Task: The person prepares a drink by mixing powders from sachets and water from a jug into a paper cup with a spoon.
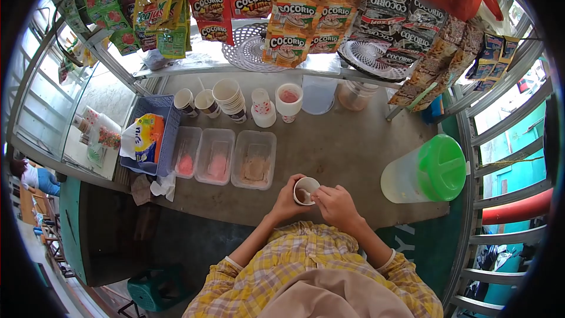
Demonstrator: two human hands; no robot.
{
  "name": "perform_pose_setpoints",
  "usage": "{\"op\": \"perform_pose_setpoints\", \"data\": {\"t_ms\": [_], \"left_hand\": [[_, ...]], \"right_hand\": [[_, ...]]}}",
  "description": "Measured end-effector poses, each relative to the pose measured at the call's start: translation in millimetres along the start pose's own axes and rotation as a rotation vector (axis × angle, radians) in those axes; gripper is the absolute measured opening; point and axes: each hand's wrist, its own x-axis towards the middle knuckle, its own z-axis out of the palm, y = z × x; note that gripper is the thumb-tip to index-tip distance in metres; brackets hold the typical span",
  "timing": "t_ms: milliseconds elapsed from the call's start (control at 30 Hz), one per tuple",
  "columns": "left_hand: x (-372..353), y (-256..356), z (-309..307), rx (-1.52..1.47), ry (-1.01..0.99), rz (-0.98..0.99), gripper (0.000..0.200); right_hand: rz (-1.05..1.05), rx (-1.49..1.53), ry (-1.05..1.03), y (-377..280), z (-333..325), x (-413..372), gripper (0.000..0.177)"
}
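Observation:
My left hand is wrapped around a small white paper cup close to my body, at the table's front edge. Some brown content shows inside the cup. Above its rim, my right hand pinches a pale spoon whose lower end dips into the cup; most of the handle is hidden by my fingers. Ahead and to the left are three clear plastic tubs: one with brown powder, one with pink powder, and one with a smaller amount of red-pink powder.
Stacked paper cups line the back of the table. A blue basket with a tissue pack stands left. A green-lidded water jug lies within reach on the right. Drink sachets hang overhead.

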Motion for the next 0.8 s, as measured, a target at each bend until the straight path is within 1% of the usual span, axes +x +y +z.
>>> {"op": "perform_pose_setpoints", "data": {"t_ms": [67,167,267,367,467,567,667,767,800], "left_hand": [[-3.0,-3.9,0.9,-0.003,0.003,0.006,0.083],[-5.6,-7.2,1.0,-0.013,-0.006,0.009,0.084],[-7.7,-5.4,0.1,-0.016,-0.010,0.006,0.085],[-8.2,-7.6,0.2,0.023,-0.017,0.031,0.086],[-7.8,-8.4,-0.9,0.059,-0.045,0.051,0.087],[-7.9,-9.8,0.1,0.063,-0.047,0.070,0.087],[-8.3,-9.3,0.9,0.055,-0.043,0.080,0.087],[-8.9,-9.4,2.7,0.018,-0.027,0.070,0.085],[-8.9,-8.8,2.5,0.032,-0.023,0.084,0.085]], "right_hand": [[-0.016,0.013,0.056,0.2,-0.3,3.0,0.010],[-0.013,-0.001,-0.031,-0.7,-4.2,1.9,0.010],[-0.007,0.021,0.071,0.3,2.1,-1.4,0.010],[0.013,0.079,-0.020,1.8,1.3,-2.9,0.011],[-0.005,0.042,0.085,-0.1,0.6,0.3,0.012],[0.031,0.098,-0.022,2.5,0.1,-0.5,0.013],[0.021,0.019,0.081,-2.4,-0.3,2.2,0.013],[0.049,0.082,-0.008,-2.8,-1.7,1.1,0.014],[0.043,0.054,0.018,-3.1,-1.1,1.4,0.015]]}}
